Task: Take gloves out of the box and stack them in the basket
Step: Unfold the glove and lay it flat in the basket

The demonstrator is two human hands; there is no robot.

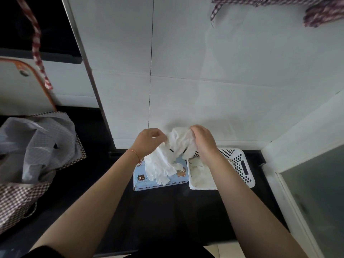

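Near the middle of the frame, above the dark desk (167,211), both hands hold a bunch of white gloves (167,159). The left hand (148,141) pinches the bunch at its upper left edge; the right hand (203,141) curls its fingers round the upper right part. Glove fingers hang down over the light blue glove box (147,184) marked XL. Just right of the box, touching it, stands the white perforated basket (242,166) with pale gloves inside. At left sits a checked fabric bag (16,198).
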